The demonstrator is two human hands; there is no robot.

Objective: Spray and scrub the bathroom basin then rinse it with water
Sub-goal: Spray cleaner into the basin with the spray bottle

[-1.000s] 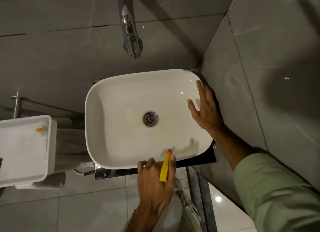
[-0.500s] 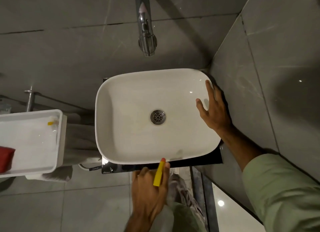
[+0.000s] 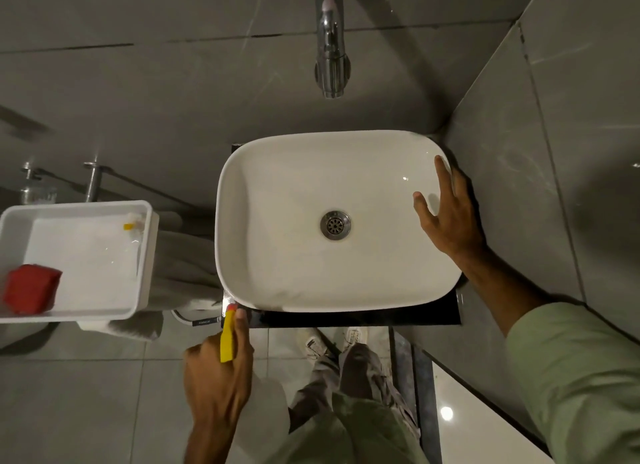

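My left hand (image 3: 216, 373) has its fingers curled tight around a spray bottle with a yellow trigger head and red nozzle tip (image 3: 228, 339), forefinger laid along the head; the bottle's pale body runs down below my palm. The nozzle sits just at the near-left corner of the white rounded-rectangle ceramic basin (image 3: 277, 193), over the dark counter slab (image 3: 381, 316) beneath it. My right hand (image 3: 450, 217) is spread flat, fingers fanned apart, resting on the basin's right rim with fingertips reaching over the inside wall. In the basin's middle I see the round chrome drain (image 3: 335, 225). Beyond the far rim, a chrome tap spout (image 3: 331, 61) hangs from the grey tiled wall. To the left stands a white plastic tray (image 3: 145, 255) holding a red sponge block (image 3: 32, 289).
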